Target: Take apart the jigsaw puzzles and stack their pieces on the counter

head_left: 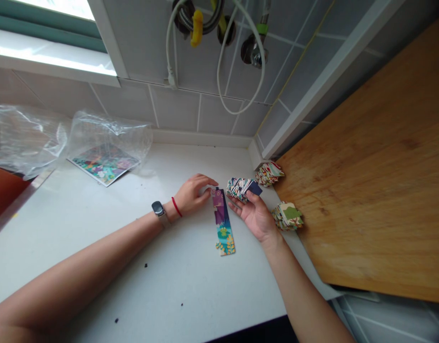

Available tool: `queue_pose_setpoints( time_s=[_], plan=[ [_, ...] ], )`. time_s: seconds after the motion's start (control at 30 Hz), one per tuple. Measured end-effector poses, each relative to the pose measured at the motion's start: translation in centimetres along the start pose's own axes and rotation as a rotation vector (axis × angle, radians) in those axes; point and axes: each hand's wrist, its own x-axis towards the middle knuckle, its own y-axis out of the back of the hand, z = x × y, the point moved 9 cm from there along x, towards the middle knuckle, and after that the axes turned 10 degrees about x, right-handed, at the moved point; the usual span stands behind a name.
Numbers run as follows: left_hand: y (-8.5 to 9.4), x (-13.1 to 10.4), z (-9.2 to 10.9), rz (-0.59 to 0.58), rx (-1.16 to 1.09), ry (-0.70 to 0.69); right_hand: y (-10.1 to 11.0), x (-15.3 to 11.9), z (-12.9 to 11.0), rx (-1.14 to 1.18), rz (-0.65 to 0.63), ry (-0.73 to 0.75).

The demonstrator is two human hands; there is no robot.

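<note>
A narrow strip of joined jigsaw puzzle pieces [222,224] lies on the white tabletop, purple at the top with a green frog and yellow plants lower down. My left hand [195,194] rests at its upper left corner, fingers curved and thumb a little apart from the index finger; no piece shows between them. In my right hand [257,216] is a stack of puzzle pieces [239,188], held just right of the strip's top. My thumb presses on a dark blue piece [254,186] at the stack's near end. The fingers below are partly hidden.
Two more piles of pieces, one by the corner [269,173] and one greenish [288,216], stand against the wooden board [376,166] on the right. At the back left lie a colourful picture card [104,164] and clear plastic bags [34,138]. Cables [219,85] hang above.
</note>
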Motion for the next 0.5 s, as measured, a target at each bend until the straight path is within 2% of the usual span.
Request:
queue_pose_setpoints(
  time_s=[0.07, 0.13, 0.2, 0.27, 0.5],
  plan=[
    [-0.2, 0.3, -1.5, -0.065, -0.249, 0.212, -0.5, -0.3, 0.2, -0.022, -0.040, -0.016],
    [-1.7, 0.2, -1.8, -0.247, -0.532, 0.386, -1.1, -0.7, 0.3, -0.049, -0.089, -0.023],
    [-3.0, -0.3, -1.0, -0.432, -0.725, 0.474, -1.6, -1.0, 0.6, -0.074, -0.137, -0.042],
    [-3.5, -0.7, -0.4, -0.515, -0.791, 0.519, -1.9, -1.2, 0.9, -0.091, -0.168, -0.070],
    [-3.3, -1.1, -1.1, -0.371, -0.770, 0.626, -2.0, -1.2, 0.9, -0.112, -0.191, -0.075]
  ],
)
